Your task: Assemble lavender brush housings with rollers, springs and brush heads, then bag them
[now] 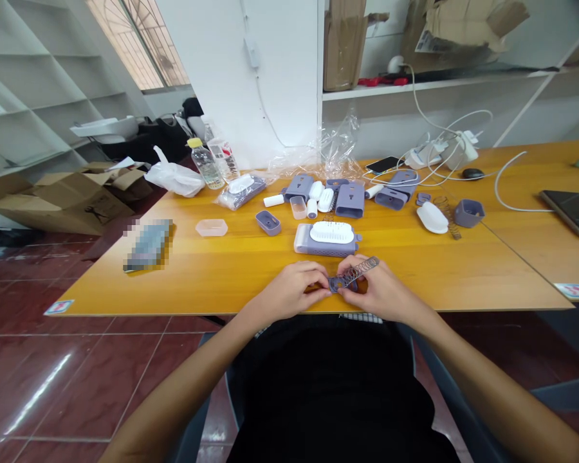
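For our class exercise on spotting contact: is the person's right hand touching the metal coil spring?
Touching. The head view shows the right hand with its fingers pressed against the metal coil spring, with no gap between them.

Left hand (289, 290) and right hand (376, 292) meet just above the table's near edge (174, 314), fingers pinched inward, forearms (492, 392) angling up from the lower corners.

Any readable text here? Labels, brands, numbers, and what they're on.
Nothing can be read with confidence.
Plastic bottle label: red print, too small to read.
Left table-corner sticker: too small to read.
Right table-corner sticker: too small to read.
Cardboard label: too small to read.
Pixelated object: blurred out, unreadable.
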The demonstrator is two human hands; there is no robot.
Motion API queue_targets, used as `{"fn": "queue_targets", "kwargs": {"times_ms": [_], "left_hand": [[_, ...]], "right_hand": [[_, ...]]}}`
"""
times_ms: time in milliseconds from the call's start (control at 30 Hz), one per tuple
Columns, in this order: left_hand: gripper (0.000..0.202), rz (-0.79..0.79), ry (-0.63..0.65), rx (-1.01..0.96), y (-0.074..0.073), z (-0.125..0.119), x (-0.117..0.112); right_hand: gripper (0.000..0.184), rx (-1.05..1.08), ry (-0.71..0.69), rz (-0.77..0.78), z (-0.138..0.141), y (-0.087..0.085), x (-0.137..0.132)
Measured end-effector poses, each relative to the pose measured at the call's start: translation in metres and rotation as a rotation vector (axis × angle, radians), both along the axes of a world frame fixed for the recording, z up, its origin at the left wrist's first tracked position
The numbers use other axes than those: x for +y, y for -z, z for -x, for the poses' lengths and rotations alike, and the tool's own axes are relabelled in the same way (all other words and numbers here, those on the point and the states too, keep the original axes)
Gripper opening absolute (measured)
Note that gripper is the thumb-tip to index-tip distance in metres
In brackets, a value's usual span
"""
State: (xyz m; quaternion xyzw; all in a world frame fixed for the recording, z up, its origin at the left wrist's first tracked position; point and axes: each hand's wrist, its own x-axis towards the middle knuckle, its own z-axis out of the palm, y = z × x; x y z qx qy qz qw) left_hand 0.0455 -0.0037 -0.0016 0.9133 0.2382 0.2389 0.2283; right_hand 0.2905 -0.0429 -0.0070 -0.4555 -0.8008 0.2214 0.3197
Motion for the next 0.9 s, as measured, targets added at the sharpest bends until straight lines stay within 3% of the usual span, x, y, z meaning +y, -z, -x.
{"fn": "queue_targets", "kwargs": {"times_ms": [200,400,667,900], "left_hand": [[0.028,0.111,-0.089,-0.043,-0.003,0.001,0.001],[0.026,0.648,-0.102,-0.361,0.001,-0.009,-0.008],[0.033,0.975,-0.120,-0.501,-0.001,-0.018,-0.012],[0.040,1.039,-0.154,-0.639,0.004,-0.024,-0.017]], "right_hand": [[0.020,0.115,-0.046,-0.014,-0.004,0.002,-0.002],[0.021,0.254,-0.125,-0.134,-0.005,0.002,-0.005],[0.033,0.296,-0.151,-0.350,-0.001,0.008,-0.008],[0.033,0.230,-0.108,-0.376,0.000,0.014,-0.007]]}}
